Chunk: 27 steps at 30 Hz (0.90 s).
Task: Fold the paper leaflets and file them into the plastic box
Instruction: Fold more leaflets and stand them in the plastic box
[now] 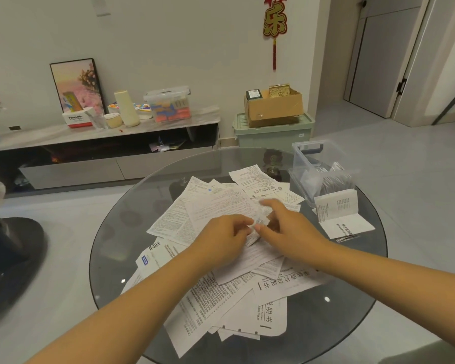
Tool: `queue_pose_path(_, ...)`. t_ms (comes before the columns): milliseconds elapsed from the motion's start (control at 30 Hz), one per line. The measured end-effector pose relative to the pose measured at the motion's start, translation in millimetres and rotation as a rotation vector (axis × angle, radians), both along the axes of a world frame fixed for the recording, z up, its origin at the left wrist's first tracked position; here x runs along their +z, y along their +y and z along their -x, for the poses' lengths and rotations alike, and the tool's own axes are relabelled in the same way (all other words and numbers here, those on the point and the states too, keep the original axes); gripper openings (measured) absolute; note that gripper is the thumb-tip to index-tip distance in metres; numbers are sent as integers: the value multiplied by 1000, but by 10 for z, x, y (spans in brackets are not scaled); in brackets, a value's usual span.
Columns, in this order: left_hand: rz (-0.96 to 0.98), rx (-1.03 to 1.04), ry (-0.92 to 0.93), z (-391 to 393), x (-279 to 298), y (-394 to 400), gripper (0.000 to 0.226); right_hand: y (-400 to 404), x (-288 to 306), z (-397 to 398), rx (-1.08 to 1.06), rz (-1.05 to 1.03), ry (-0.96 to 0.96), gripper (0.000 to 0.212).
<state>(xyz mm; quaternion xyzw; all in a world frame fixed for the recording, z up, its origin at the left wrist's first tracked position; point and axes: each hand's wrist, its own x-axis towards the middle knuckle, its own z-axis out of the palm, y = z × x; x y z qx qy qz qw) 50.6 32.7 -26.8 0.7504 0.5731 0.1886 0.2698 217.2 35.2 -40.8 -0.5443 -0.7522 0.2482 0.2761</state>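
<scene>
Left of the plastic box [323, 169], both hands, left [227, 236] and right [286, 227], seem to pinch one small folded leaflet [259, 227] above the paper pile [221, 258].

The tabletop [132, 232] is smooth, glossy dark glass that mirrors the room lights. The leaflets [216, 206] are thin matt white paper, creased and printed in black. The box [315, 164] is clear, shiny plastic. Behind, the carton [273, 109] is dull brown cardboard, the crate [273, 135] matt green plastic, and the floor [63, 258] polished pale tile.
</scene>
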Motion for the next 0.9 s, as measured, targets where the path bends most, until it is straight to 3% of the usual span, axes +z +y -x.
queue_pose_path(133, -64, -71, 151, -22, -18, 39, 25, -3, -41, -79, 71, -175, -403, 34)
queue_pose_path(300, -111, -13, 297, -84, -106, 138, 46, 6, -23, -87, 114, -194, -502, 39)
queue_pose_path(433, -57, 57, 178, -130, -60, 187, 60, -29, -1, -130, 143, -205, -515, 40)
queue_pose_path(600, -89, 131, -153, -231, -5, 191, 33, -82, 24, -238, 115, -222, -369, 40)
queue_pose_path(767, 103, 226, -658, -331, 127, 196, 30, -34, 67, -480, 79, -408, -338, 42)
queue_pose_path(833, 168, 173, -730, -389, 158, 161, 28, -16, 121, -566, 82, -551, -322, 26)
queue_pose_path(900, 168, 118, -765, -495, 177, 122, 22, -21, 193, -687, 94, -623, -300, 27)
